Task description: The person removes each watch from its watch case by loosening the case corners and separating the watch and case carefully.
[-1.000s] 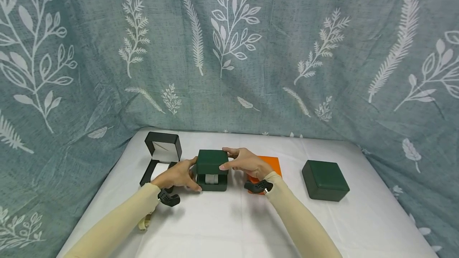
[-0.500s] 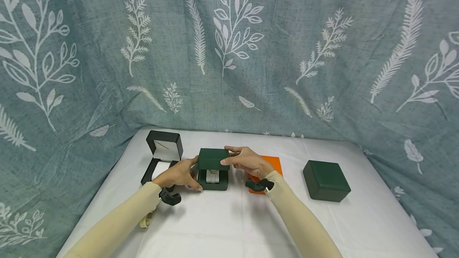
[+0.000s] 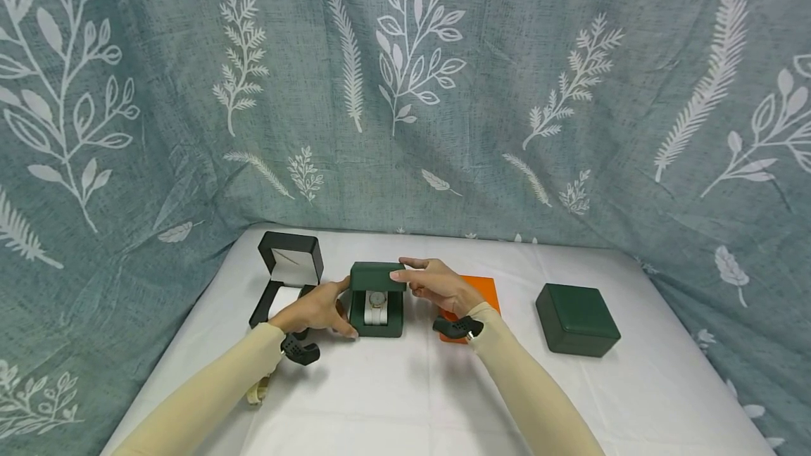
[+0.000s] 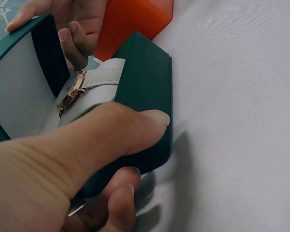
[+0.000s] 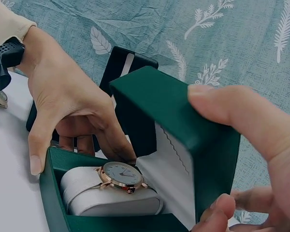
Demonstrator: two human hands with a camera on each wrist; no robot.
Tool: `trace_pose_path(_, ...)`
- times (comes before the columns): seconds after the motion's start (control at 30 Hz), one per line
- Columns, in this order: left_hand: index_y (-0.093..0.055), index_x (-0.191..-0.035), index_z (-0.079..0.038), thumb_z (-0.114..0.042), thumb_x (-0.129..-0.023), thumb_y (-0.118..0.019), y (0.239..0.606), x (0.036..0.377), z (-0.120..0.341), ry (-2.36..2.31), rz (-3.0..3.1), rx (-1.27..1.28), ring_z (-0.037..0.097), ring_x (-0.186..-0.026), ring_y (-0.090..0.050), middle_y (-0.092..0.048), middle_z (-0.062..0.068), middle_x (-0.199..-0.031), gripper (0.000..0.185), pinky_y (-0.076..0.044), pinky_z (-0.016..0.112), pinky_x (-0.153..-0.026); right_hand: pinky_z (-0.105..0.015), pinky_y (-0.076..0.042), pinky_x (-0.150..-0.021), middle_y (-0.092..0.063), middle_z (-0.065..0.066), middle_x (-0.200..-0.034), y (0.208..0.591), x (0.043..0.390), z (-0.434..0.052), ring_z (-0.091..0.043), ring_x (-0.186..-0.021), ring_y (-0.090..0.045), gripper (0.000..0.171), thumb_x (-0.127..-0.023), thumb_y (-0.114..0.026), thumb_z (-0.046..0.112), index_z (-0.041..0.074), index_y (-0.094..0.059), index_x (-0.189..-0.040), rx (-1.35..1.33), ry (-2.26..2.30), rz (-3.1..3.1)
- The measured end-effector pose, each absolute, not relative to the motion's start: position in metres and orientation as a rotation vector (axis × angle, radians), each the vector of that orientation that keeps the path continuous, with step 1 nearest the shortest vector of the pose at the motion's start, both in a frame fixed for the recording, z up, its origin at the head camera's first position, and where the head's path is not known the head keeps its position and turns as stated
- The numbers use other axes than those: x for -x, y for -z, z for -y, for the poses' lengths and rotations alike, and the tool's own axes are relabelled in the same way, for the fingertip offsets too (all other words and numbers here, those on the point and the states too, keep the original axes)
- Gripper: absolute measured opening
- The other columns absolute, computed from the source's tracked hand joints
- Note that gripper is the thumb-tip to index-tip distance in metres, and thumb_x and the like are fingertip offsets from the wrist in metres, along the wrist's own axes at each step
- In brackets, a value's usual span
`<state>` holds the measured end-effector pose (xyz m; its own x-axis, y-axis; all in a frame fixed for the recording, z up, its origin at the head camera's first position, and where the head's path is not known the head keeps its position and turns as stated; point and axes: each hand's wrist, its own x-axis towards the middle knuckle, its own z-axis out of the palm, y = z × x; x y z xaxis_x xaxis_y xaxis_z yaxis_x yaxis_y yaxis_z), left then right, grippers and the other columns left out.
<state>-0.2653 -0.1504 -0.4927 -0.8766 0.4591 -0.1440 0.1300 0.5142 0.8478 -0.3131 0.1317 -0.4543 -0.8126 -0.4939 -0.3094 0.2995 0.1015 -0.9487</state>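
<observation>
Holding a square dark-green box (image 3: 383,331) with raised lid (image 3: 372,276)
Left hand (image 3: 317,306) grips the base (image 4: 147,77), right hand (image 3: 440,285) pinches the lid; inside the box, a round rose-gold watch (image 5: 121,174) with white strap circles a white cushion (image 5: 128,205).

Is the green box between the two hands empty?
No, the right wrist view shows a watch inside the green box, its lid raised.
</observation>
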Motion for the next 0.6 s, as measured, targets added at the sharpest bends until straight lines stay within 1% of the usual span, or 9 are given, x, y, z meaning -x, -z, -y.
trace_pose_path(0.07,-0.029,-0.161,-0.002,-0.007,-0.066,-0.098,0.4929,0.2654,0.1501,-1.282,-2.434,-0.491,0.019,-0.069,-0.064,-0.07,0.01,-0.083,0.118,-0.051,0.034,-0.061,-0.04,-0.028,-0.076,-0.056,-0.007,-0.104,0.4545,0.3137,-0.131,-0.016,-0.069,-0.04,0.091,-0.081,-0.09,0.032,0.011,-0.043,-0.157,0.168,1.791,-1.794)
trace_pose_path(0.17,-0.029,-0.161,-0.001,-0.008,-0.066,-0.098,0.494,0.2654,0.1499,-1.258,-2.457,-0.492,0.018,-0.069,-0.063,-0.07,0.01,-0.085,0.118,-0.051,0.033,-0.06,-0.038,-0.03,-0.077,-0.054,-0.01,-0.129,0.4551,0.3139,-0.13,-0.016,-0.071,-0.041,0.094,-0.082,-0.089,0.032,0.008,-0.04,-0.158,0.16,1.801,-1.789)
trace_pose_path(0.23,-0.027,-0.161,-0.001,-0.008,-0.066,-0.098,0.4946,0.265,0.1504,-1.256,-2.454,-0.491,0.019,-0.069,-0.063,-0.07,0.01,-0.085,0.119,-0.051,0.033,-0.06,-0.038,-0.03,-0.076,-0.052,-0.012,-0.137,0.4551,0.3136,-0.1293,-0.016,-0.071,-0.042,0.095,-0.082,-0.089,0.032,0.007,-0.039,-0.159,0.158,1.806,-1.785)
trace_pose_path(0.3,-0.025,-0.162,-0.001,-0.008,-0.067,-0.098,0.494,0.2646,0.1501,-1.263,-2.444,-0.481,0.019,-0.069,-0.064,-0.071,0.01,-0.085,0.12,-0.052,0.033,-0.06,-0.035,-0.032,-0.074,-0.05,-0.012,-0.145,0.455,0.3133,-0.1284,-0.015,-0.07,-0.042,0.091,-0.083,-0.088,0.031,0.005,-0.042,-0.157,0.154,1.825,-1.781)
trace_pose_path(0.37,-0.02,-0.162,0.002,-0.009,-0.068,-0.097,0.4934,0.264,0.1501,-1.258,-2.444,-0.467,0.019,-0.068,-0.064,-0.071,0.009,-0.082,0.123,-0.051,0.033,-0.06,-0.033,-0.034,-0.071,-0.051,-0.01,-0.146,0.4546,0.3133,-0.1274,-0.015,-0.07,-0.043,0.086,-0.083,-0.088,0.031,0.004,-0.047,-0.154,0.142,1.854,-1.775)
trace_pose_path(0.43,-0.016,-0.162,0.006,-0.01,-0.068,-0.098,0.4932,0.2636,0.1497,-1.249,-2.449,-0.452,0.018,-0.068,-0.064,-0.071,0.007,-0.08,0.125,-0.05,0.032,-0.06,-0.03,-0.036,-0.067,-0.055,-0.006,-0.137,0.4544,0.3137,-0.1261,-0.015,-0.069,-0.044,0.078,-0.084,-0.087,0.032,0.0,-0.054,-0.147,0.132,1.873,-1.777)
trace_pose_path(0.5,-0.014,-0.161,0.008,-0.011,-0.067,-0.098,0.4932,0.2631,0.1491,-1.235,-2.457,-0.438,0.017,-0.067,-0.064,-0.071,0.005,-0.078,0.127,-0.049,0.031,-0.059,-0.027,-0.037,-0.065,-0.06,-0.004,-0.114,0.4548,0.3143,-0.1251,-0.014,-0.068,-0.045,0.072,-0.085,-0.086,0.034,-0.002,-0.059,-0.141,0.113,1.881,-1.786)
trace_pose_path(0.53,-0.014,-0.16,0.009,-0.011,-0.067,-0.098,0.4929,0.263,0.1493,-1.228,-2.461,-0.434,0.016,-0.067,-0.063,-0.071,0.004,-0.077,0.128,-0.049,0.031,-0.059,-0.027,-0.038,-0.065,-0.059,-0.004,-0.102,0.4546,0.3147,-0.1242,-0.014,-0.067,-0.045,0.07,-0.085,-0.086,0.035,-0.001,-0.061,-0.139,0.103,1.88,-1.796)
trace_pose_path(0.6,-0.013,-0.161,0.008,-0.011,-0.067,-0.098,0.4921,0.2626,0.1495,-1.23,-2.455,-0.429,0.015,-0.065,-0.063,-0.071,0.004,-0.076,0.128,-0.048,0.03,-0.058,-0.027,-0.039,-0.065,-0.052,-0.003,-0.083,0.4548,0.3159,-0.1226,-0.014,-0.065,-0.046,0.067,-0.085,-0.085,0.037,-0.002,-0.063,-0.136,0.084,1.872,-1.807)
